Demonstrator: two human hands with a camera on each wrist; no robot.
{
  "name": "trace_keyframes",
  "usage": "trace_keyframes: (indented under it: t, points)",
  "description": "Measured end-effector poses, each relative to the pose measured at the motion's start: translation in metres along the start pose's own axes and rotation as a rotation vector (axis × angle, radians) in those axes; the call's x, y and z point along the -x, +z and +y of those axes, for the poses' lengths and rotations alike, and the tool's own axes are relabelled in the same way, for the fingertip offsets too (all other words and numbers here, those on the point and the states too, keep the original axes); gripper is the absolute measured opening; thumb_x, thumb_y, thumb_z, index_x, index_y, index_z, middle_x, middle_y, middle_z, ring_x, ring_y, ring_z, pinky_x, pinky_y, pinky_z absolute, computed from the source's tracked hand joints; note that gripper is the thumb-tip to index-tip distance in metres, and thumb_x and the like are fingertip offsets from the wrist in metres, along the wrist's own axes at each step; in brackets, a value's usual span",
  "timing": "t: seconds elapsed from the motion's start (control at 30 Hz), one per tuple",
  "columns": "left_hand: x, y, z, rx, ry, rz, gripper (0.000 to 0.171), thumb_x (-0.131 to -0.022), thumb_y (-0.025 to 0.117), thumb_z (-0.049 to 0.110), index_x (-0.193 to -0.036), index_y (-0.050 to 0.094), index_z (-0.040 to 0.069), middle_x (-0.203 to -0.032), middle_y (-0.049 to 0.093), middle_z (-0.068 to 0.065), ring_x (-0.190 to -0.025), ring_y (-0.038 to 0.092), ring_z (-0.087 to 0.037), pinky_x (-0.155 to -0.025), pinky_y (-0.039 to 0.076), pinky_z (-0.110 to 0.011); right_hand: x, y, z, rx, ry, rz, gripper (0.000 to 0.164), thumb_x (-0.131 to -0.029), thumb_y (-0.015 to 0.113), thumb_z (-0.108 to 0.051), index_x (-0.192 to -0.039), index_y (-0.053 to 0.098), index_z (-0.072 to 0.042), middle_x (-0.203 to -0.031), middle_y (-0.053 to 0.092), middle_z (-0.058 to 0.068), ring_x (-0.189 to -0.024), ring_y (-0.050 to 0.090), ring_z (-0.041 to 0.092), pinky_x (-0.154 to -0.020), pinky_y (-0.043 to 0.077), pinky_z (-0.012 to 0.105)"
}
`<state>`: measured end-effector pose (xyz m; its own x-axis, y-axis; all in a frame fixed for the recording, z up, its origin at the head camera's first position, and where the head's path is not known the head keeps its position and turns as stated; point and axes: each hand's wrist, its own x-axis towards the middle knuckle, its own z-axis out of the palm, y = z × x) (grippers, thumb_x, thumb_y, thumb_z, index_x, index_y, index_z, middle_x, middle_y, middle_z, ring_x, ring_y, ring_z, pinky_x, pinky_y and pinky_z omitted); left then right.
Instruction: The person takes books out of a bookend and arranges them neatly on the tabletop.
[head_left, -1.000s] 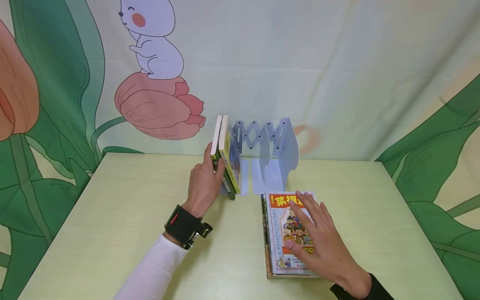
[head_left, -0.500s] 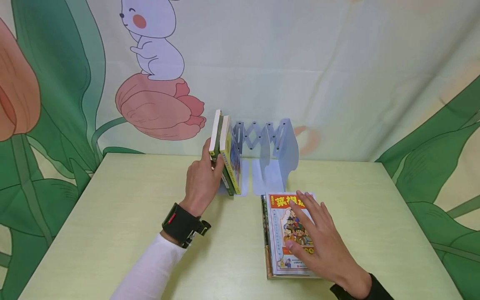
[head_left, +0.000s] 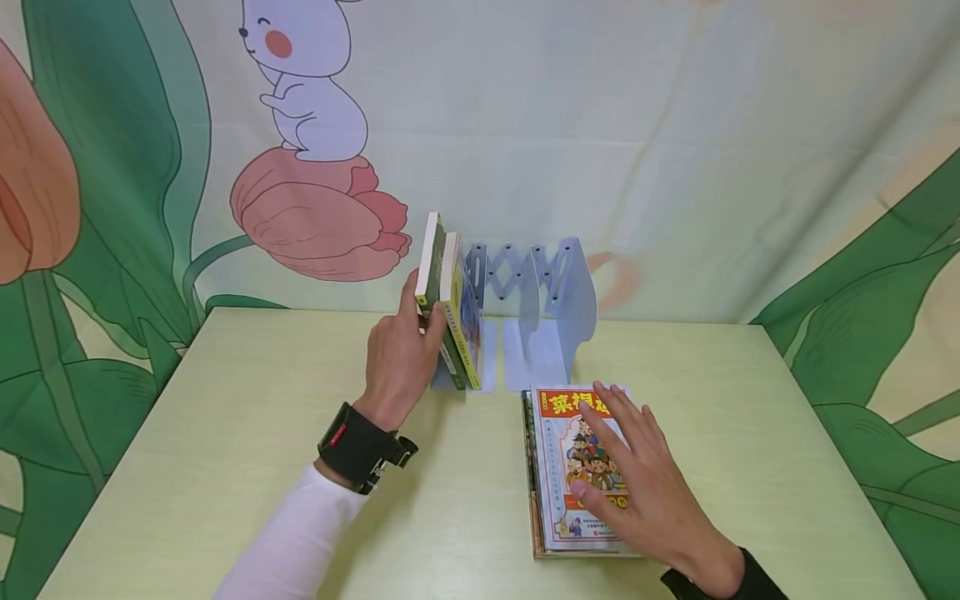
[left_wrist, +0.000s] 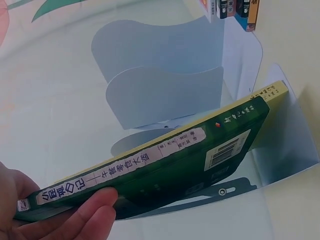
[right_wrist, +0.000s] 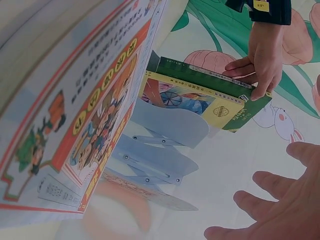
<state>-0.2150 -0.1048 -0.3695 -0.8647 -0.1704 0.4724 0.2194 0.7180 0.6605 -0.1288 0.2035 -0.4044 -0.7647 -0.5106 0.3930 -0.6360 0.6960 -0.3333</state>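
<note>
My left hand (head_left: 393,358) grips a green book (left_wrist: 185,165) with white page edges, thumb on one side and fingers on the other. The book stands on edge, tilted, at the left end of a pale blue expanding bookend rack (head_left: 581,308). Right beside it in the rack stands a yellow book (right_wrist: 222,110), its top lower than the green one's in the head view. My right hand (head_left: 648,487), fingers straight and spread, lies over a stack of books (head_left: 555,500) topped by a white and red comic-style cover, partly hidden by the hand.
The pale wooden table (head_left: 247,417) ends at a printed cloth backdrop (head_left: 480,125) with a rabbit and flowers, close behind the rack. Upright dividers (left_wrist: 165,95) of the rack rise to the right of the yellow book.
My left hand has moved slightly away from me and leftward, carrying the green book farther back and higher beside the yellow one. The right hand and the stack look unmoved.
</note>
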Motion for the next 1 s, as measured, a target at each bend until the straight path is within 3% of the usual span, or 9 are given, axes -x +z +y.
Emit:
trace_keyframes:
  t: [0.4, 0.7, 1.0]
  points:
    - [-0.002, -0.009, 0.005, -0.024, 0.045, 0.045, 0.050, -0.102, 0.046, 0.026, -0.147, 0.038, 0.006, -0.087, 0.075, -0.018, -0.059, 0.069, -0.023, -0.043, 0.037, -0.026, 0.001, 0.001, 0.001, 0.000, -0.002, -0.003, 0.079, -0.088, 0.067, -0.040, -0.155, 0.029, -0.026, -0.165, 0.020, 0.002, -0.153, 0.016, 0.029, -0.124, 0.003, 0.047]
    - [-0.006, -0.015, 0.008, -0.034, 0.059, 0.073, 0.051, -0.101, 0.047, 0.027, -0.147, 0.039, 0.004, -0.087, 0.075, -0.017, -0.063, 0.070, -0.024, -0.046, 0.039, -0.027, -0.001, 0.000, 0.000, -0.015, -0.012, -0.015, 0.078, -0.087, 0.068, -0.039, -0.154, 0.033, -0.021, -0.165, 0.020, 0.003, -0.153, 0.016, 0.030, -0.121, 0.009, 0.056]
    - [-0.008, -0.023, 0.014, -0.016, 0.066, 0.088, 0.055, -0.101, 0.048, 0.027, -0.151, 0.035, 0.008, -0.087, 0.075, -0.016, -0.064, 0.069, -0.024, -0.047, 0.040, -0.029, -0.002, 0.003, 0.000, -0.013, -0.002, -0.023, 0.077, -0.088, 0.067, -0.039, -0.155, 0.031, -0.026, -0.165, 0.020, 0.001, -0.152, 0.017, 0.029, -0.120, 0.012, 0.058]
